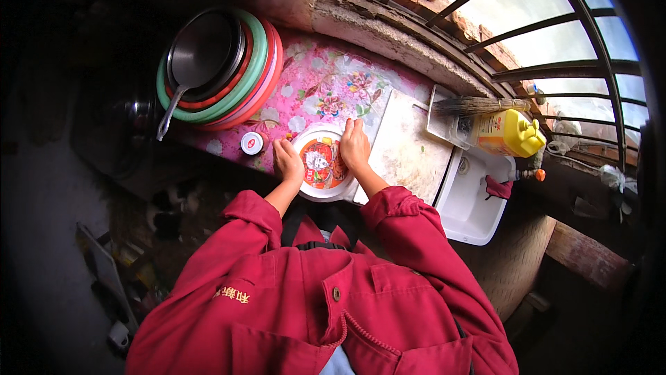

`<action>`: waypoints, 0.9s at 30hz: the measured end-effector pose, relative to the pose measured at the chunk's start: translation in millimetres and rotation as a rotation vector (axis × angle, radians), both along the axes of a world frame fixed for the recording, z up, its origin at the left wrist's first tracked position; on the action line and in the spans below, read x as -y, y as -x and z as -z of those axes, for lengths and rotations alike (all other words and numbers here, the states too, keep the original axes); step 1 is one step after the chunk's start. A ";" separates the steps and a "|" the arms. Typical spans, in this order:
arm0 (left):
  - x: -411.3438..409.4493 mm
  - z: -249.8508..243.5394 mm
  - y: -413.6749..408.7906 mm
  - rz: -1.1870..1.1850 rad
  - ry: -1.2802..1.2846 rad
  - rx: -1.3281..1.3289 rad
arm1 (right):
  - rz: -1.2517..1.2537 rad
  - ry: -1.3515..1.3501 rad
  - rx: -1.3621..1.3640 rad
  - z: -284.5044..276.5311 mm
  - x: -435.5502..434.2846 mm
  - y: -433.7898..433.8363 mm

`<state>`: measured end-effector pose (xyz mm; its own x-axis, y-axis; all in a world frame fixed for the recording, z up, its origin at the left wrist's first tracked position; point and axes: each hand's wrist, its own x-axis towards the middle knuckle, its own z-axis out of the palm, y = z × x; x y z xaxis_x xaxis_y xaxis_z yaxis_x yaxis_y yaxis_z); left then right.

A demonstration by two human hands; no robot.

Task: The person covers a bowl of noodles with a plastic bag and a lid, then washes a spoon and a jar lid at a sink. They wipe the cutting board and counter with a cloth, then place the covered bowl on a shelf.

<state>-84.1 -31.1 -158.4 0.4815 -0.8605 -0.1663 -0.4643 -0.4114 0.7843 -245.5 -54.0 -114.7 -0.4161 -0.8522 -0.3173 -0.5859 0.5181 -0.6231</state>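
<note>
A round white tub or bowl (322,162) with a printed orange and red top stands at the near edge of a pink floral tablecloth (325,81). My left hand (289,159) rests against its left side, fingers curled. On its upper right side lies my right hand (356,147), fingertips near the rim. Both hands touch the tub from opposite sides; the undersides of the fingers are hidden, so how firmly they grip does not show. Just left of my left hand stands a small jar with a white lid (252,143).
Stacked colourful basins (255,68) hold a dark pan (203,52) at back left. Right of the tub lie a worn white board (406,141) and a white sink (471,203). A brush (468,106) and yellow jug (512,133) sit by the barred window.
</note>
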 end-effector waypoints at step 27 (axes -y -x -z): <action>59.7 -9.6 -12.4 0.424 0.047 -0.027 | 0.651 -0.102 0.299 31.3 -74.4 -0.3</action>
<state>-71.7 -90.8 -148.8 0.0795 -0.9884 -0.1297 -0.5640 -0.1519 0.8117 -245.2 20.4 -146.0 -0.7117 -0.4214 -0.5621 0.0493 0.7682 -0.6383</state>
